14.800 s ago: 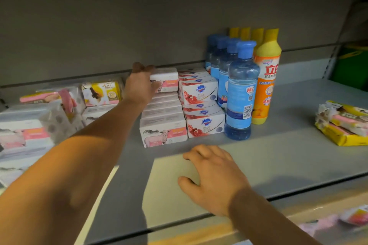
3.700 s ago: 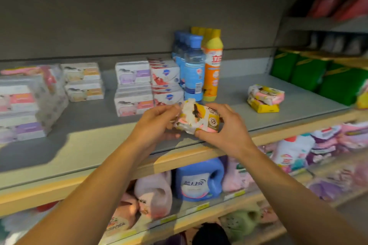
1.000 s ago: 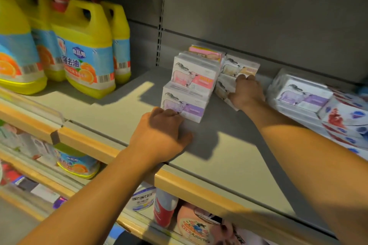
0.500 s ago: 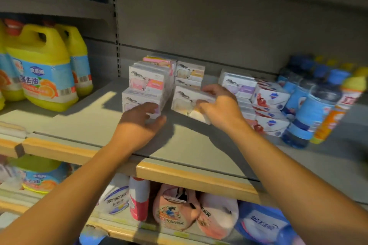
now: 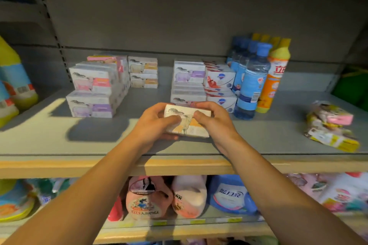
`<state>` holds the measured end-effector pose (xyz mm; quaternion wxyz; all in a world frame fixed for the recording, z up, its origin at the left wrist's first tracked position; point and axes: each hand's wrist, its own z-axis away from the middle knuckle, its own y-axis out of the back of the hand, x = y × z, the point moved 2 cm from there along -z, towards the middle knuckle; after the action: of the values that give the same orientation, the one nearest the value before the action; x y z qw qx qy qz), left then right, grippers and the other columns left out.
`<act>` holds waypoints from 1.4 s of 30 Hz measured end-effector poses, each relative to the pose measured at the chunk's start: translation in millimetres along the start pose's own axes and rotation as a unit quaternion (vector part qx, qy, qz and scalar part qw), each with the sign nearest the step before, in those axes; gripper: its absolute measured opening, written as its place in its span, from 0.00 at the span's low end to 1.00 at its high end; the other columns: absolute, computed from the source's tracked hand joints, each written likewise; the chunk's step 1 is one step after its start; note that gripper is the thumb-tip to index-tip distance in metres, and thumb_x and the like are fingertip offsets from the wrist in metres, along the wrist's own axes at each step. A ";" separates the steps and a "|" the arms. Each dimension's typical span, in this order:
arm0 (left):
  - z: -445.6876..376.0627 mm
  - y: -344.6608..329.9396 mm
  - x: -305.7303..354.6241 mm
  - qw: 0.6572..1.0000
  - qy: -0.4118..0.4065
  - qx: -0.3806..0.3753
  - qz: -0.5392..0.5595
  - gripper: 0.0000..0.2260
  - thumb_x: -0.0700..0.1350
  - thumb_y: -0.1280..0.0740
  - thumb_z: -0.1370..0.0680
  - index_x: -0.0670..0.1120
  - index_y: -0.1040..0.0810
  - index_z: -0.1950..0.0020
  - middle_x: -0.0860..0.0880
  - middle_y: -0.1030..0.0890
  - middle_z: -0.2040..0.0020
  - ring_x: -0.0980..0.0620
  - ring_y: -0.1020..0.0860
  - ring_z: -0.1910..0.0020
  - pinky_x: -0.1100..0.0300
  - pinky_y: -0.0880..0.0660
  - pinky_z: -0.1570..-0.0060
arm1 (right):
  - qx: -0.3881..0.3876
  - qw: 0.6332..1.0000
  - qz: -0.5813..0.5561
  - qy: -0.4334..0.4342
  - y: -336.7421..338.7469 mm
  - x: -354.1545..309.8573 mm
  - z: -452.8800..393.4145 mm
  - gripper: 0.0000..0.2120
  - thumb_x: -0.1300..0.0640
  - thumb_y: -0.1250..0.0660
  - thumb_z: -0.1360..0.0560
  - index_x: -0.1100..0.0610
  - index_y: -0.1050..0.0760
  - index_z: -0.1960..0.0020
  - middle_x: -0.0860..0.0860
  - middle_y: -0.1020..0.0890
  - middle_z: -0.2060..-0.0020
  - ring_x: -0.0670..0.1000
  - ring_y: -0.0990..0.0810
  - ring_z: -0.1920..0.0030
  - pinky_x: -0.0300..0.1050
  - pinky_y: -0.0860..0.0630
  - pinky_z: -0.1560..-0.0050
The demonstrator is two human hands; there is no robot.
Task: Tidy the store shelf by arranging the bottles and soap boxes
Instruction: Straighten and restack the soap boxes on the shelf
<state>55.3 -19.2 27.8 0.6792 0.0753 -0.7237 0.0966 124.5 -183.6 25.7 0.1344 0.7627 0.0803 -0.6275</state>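
Observation:
A white soap box with an orange panel [image 5: 188,123] is held above the front of the grey shelf [image 5: 268,137]. My left hand [image 5: 154,123] grips its left end and my right hand [image 5: 214,120] grips its right end. Behind it stand stacks of soap boxes: pink and purple ones [image 5: 93,93] at the left, two orange-labelled ones [image 5: 143,72] at the back, purple and red-printed ones [image 5: 203,83] to the right. Blue water bottles [image 5: 252,79] and orange detergent bottles [image 5: 273,77] stand in rows beside them.
Loose soap packs in pink and yellow wrappers [image 5: 330,127] lie at the shelf's right. Large yellow jugs [image 5: 14,83] stand at the far left. Refill bags and a blue detergent bottle [image 5: 231,195] fill the shelf below. A bare strip of shelf lies at the front left.
My right hand has drawn the orange-panel soap box away from the stacks toward the front edge, and my left hand has left the purple box and taken hold of its other end.

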 end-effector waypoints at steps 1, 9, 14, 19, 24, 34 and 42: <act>-1.0 -2.1 0.1 1.000 0.001 0.008 0.009 0.10 0.36 0.31 0.24 0.41 0.23 0.42 0.40 0.16 0.48 0.42 0.15 0.53 0.47 0.17 0.62 | -0.011 1.000 -0.015 0.003 3.3 2.9 1.6 0.12 0.60 0.30 0.25 0.46 0.21 0.45 0.48 0.17 0.47 0.50 0.16 0.50 0.49 0.17 0.52; -4.4 6.0 -4.9 0.995 0.045 0.044 0.080 0.09 0.42 0.33 0.20 0.40 0.22 0.42 0.42 0.15 0.49 0.48 0.15 0.58 0.60 0.20 0.67 | -0.149 0.987 -0.001 0.052 4.2 14.5 7.8 0.32 0.58 0.26 0.35 0.36 0.30 0.36 0.37 0.18 0.48 0.42 0.17 0.48 0.44 0.18 0.55; -3.7 9.7 -8.3 0.992 0.021 0.008 0.121 0.07 0.42 0.34 0.21 0.39 0.19 0.49 0.43 0.16 0.56 0.49 0.17 0.57 0.59 0.20 0.64 | -0.070 0.997 -0.040 0.019 3.8 20.7 0.9 0.28 0.44 0.25 0.39 0.45 0.24 0.40 0.45 0.17 0.46 0.47 0.16 0.47 0.45 0.19 0.48; 0.1 10.3 -8.8 0.994 -0.015 -0.033 0.099 0.13 0.44 0.32 0.23 0.37 0.21 0.42 0.41 0.17 0.54 0.47 0.22 0.66 0.61 0.21 0.66 | -0.051 0.997 -0.039 -0.051 3.6 17.1 -2.2 0.27 0.32 0.31 0.38 0.50 0.20 0.48 0.51 0.13 0.59 0.54 0.14 0.62 0.46 0.18 0.60; 0.8 10.1 -9.4 0.996 -0.029 -0.014 0.082 0.11 0.44 0.34 0.21 0.38 0.20 0.44 0.41 0.17 0.55 0.48 0.23 0.69 0.61 0.22 0.68 | -0.056 0.997 -0.024 -0.054 2.3 12.7 0.8 0.29 0.30 0.33 0.37 0.51 0.20 0.48 0.54 0.14 0.59 0.52 0.15 0.63 0.47 0.19 0.58; 4.0 12.4 -10.4 0.984 -0.109 0.069 -0.123 0.20 0.50 0.32 0.21 0.54 0.28 0.30 0.54 0.21 0.37 0.54 0.22 0.39 0.51 0.24 0.39 | -0.021 0.997 0.002 0.070 4.9 13.5 9.2 0.20 0.59 0.28 0.26 0.34 0.24 0.46 0.42 0.19 0.45 0.45 0.16 0.49 0.52 0.18 0.48; 8.5 7.4 -6.4 0.981 -0.142 0.047 -0.124 0.10 0.40 0.29 0.24 0.54 0.20 0.46 0.56 0.16 0.51 0.56 0.18 0.51 0.64 0.21 0.53 | 0.017 0.974 0.057 0.218 1.7 -0.8 19.5 0.25 0.70 0.28 0.30 0.44 0.25 0.43 0.45 0.20 0.43 0.46 0.22 0.40 0.43 0.23 0.41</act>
<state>45.7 -14.3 20.6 0.5723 0.2090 -0.7922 0.0340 106.6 -191.2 23.3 0.1365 0.8866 0.0535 -0.4387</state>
